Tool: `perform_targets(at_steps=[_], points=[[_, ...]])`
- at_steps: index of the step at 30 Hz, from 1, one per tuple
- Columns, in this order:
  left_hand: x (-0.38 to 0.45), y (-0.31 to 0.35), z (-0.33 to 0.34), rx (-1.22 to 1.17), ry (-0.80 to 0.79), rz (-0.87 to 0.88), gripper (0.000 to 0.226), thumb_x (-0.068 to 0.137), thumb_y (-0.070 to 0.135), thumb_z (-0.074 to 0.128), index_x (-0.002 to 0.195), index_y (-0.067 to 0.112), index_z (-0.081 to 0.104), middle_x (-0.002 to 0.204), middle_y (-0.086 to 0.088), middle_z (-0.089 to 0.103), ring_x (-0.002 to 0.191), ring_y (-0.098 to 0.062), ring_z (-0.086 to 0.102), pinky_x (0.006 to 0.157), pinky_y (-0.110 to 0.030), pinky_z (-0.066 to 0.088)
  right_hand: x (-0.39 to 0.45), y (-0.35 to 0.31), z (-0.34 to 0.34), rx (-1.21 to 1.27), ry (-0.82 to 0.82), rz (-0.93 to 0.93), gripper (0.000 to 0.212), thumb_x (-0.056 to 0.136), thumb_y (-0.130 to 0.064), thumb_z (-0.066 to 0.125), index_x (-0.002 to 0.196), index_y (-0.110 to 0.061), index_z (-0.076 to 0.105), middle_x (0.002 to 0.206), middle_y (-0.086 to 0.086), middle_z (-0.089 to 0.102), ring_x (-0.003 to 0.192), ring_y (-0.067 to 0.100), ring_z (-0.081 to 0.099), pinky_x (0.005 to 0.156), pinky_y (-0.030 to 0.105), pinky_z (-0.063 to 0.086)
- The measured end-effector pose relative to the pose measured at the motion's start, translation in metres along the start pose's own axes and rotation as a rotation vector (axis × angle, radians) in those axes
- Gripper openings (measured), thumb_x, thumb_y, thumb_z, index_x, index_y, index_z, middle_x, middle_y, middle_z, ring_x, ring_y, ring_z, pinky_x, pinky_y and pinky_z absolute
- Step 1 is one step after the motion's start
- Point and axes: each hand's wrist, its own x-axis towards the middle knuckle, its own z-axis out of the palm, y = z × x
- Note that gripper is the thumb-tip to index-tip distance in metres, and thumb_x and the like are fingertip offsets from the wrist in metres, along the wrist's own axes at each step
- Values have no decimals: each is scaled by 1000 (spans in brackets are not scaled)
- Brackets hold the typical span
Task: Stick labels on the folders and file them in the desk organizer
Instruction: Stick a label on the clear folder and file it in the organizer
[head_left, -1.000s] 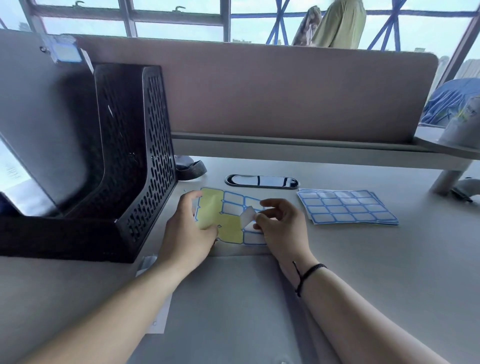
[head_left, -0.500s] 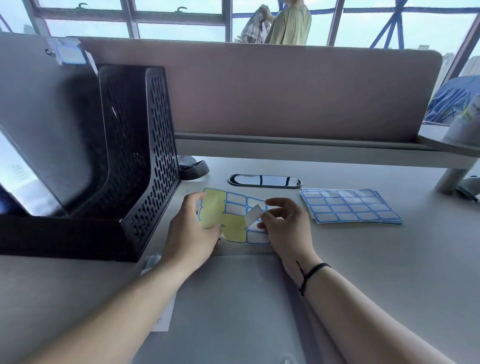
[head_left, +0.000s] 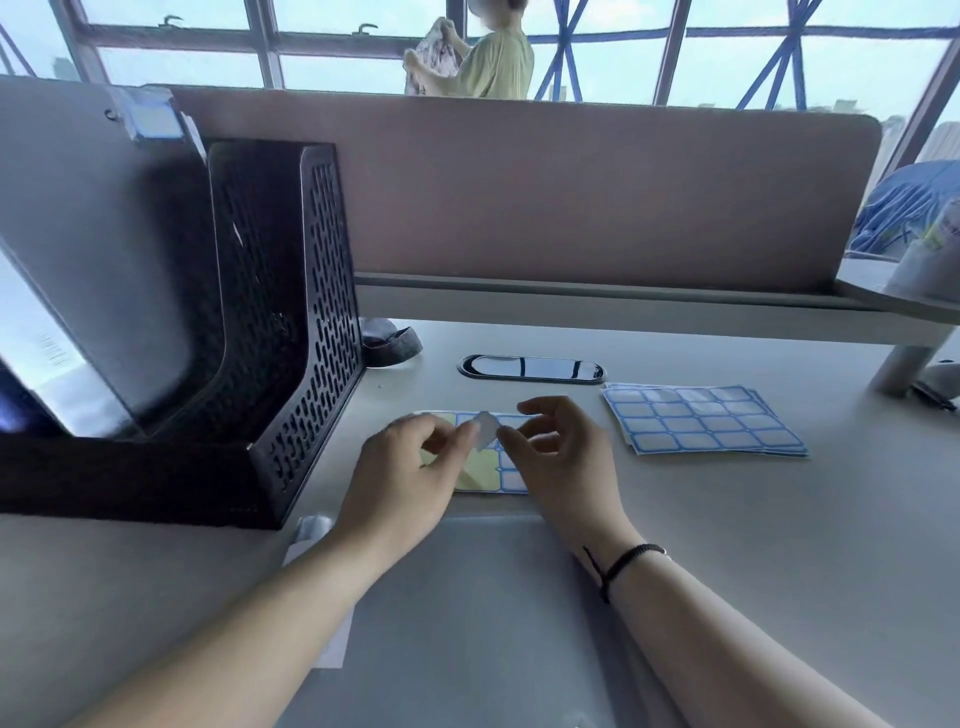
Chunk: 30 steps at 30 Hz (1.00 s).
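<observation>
Both hands are working above a partly used label sheet (head_left: 480, 470) that is lying flat on the desk (head_left: 779, 545). The right hand (head_left: 558, 457) is pinching a single peeled label (head_left: 487, 428) between thumb and forefinger, its other fingers loosely curled. The left hand (head_left: 402, 467) is pinching the same label's opposite edge with its fingertips. The label is being held clear of the sheet, tilted. A translucent folder (head_left: 467, 623) is lying flat on the desk beneath both forearms, nearest the person. A black mesh desk organizer (head_left: 291, 322) is standing at the left, with a grey folder (head_left: 93, 249) leaning inside it. A stack of full label sheets (head_left: 701, 421) is lying to the right, well apart from the hands.
</observation>
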Motion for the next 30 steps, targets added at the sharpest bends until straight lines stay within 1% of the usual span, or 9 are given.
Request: perform_targets(at_steps=[2,4,7,9,13,17,20,25,30], points=[[0,5,0,-170,-76,-116,49,89,61,60,71,17,71,70,2,70,71,-12,64,69,-32,47,-5,-2,1,-155,-15,-163,19,82,-28,75,96,-30,62,81,-13,66,74,2,63,68,20,50],[2,5,-1,-329,-82,-231,50,90,59,61,71,14,74,74,-3,74,73,-16,67,70,-32,50,-10,-3,3,-276,-16,-337,17,82,-29,74,94,-30,63,85,-14,65,79,2,62,69,19,47],[6,5,-3,-501,-104,-357,33,91,39,70,70,14,75,73,-5,74,70,-17,66,66,-32,49,-15,-5,7,-381,4,-504,16,80,-31,74,93,-27,66,87,-13,65,78,4,62,65,26,49],[8,4,-4,-548,-111,-388,19,90,23,72,74,13,75,72,-5,73,71,-19,65,66,-32,49,-15,-6,6,-403,18,-540,17,80,-33,77,92,-25,68,88,-12,65,79,7,63,64,24,48],[10,4,-4,-535,-129,-396,10,89,8,71,80,8,75,72,-8,72,69,-20,67,66,-33,54,-11,-10,-4,-307,-74,-389,18,78,-33,80,91,-25,70,86,-14,67,81,2,63,69,10,44],[9,1,-4,-423,-83,-367,12,90,9,68,79,9,73,71,-8,73,63,-17,66,60,-30,55,6,-11,-21,-116,-81,-87,9,83,-25,76,91,-26,71,81,-10,72,76,1,66,75,25,54],[10,-5,-4,-323,-22,-328,11,90,10,66,80,13,71,67,-4,72,59,-18,65,63,-33,57,18,-5,-24,-179,-151,57,11,86,-25,71,97,-27,71,86,-7,72,74,8,65,70,26,50],[10,-9,-1,-268,-4,-322,12,92,11,63,87,20,69,83,-6,73,68,-14,73,71,-40,62,21,-12,-4,-362,-389,29,17,86,-24,71,102,-29,69,84,-14,67,73,4,61,61,19,43],[12,-16,-4,-192,-15,-327,14,89,18,60,89,30,69,87,7,73,85,-17,72,81,-45,60,21,-18,8,-531,-542,-74,27,80,-16,69,103,-31,70,89,-11,68,68,-1,53,60,15,42]])
